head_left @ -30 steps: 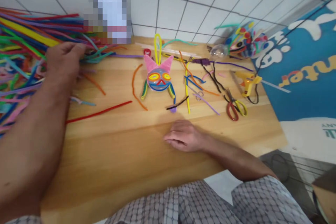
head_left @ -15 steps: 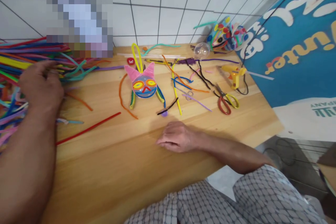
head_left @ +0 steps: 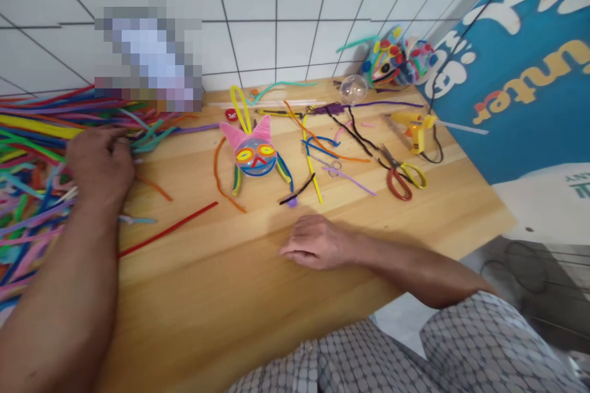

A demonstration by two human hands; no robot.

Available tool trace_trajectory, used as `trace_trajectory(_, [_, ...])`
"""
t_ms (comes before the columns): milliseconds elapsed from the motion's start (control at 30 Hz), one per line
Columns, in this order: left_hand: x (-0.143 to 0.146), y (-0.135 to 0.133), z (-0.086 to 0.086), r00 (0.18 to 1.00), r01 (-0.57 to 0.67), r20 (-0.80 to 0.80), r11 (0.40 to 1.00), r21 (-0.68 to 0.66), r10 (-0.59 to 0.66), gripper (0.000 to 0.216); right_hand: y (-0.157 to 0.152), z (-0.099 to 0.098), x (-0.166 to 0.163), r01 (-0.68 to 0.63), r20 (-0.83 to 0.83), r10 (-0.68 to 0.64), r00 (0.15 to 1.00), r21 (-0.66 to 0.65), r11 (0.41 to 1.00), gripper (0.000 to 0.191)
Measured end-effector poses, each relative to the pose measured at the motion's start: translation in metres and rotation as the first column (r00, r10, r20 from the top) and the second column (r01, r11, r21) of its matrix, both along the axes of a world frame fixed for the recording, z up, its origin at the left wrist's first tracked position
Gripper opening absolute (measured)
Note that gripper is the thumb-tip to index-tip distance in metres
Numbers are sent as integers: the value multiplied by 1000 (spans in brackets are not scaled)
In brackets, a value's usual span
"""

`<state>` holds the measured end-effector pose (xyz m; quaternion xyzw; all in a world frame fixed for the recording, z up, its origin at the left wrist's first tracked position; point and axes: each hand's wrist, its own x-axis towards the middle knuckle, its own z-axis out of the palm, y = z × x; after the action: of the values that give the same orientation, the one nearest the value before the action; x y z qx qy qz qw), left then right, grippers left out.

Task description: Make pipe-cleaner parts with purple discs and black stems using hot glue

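Note:
My left hand (head_left: pixel 101 163) is bent down onto a pile of colourful pipe cleaners (head_left: pixel 39 126). Its fingers are curled and their tips partly hidden, so what they pinch does not show. My right hand (head_left: pixel 316 242) rests on the table as a loose fist with nothing in it. Beyond it lies a cat-like figure (head_left: pixel 255 159) with a clear round head, pink ears, yellow-and-orange eyes, a yellow loop on top and green-and-blue limbs. A red pipe cleaner (head_left: pixel 170 228) lies between my hands, and an orange one (head_left: pixel 221 178) curves beside the figure.
Scissors (head_left: pixel 399 175) with red and yellow handles lie at right, near a yellow glue gun (head_left: pixel 417 132). A clear ball (head_left: pixel 353 89) and a colourful decorated figure (head_left: pixel 389 61) stand by the tiled wall (head_left: pixel 253 43). Loose pipe cleaners and a yellow cutter (head_left: pixel 279 113) lie mid-table.
My left hand has shifted slightly right over the pile, its fingers still curled downward. The view has moved a little. My right fist stays in place on the table.

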<state>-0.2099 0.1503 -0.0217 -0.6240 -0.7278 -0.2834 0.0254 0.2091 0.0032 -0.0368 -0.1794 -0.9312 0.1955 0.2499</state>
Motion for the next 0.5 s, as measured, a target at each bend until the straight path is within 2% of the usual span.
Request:
trace_trajectory(333, [-2, 2, -1, 998, -25, -65, 993, -118, 17, 52, 0, 2, -4, -14, -139, 10, 990, -27, 1000, 14])
trace_trajectory(400, [-3, 2, -1, 998, -30, -60, 992, -123, 23, 51, 1, 8, -2, 53, -177, -51, 983, 5, 999, 17])
trace_trajectory(500, [-2, 2, 0, 998, -31, -62, 990, -136, 22, 52, 8, 18, 7, 300, -139, -287, 948, 86, 950, 19])
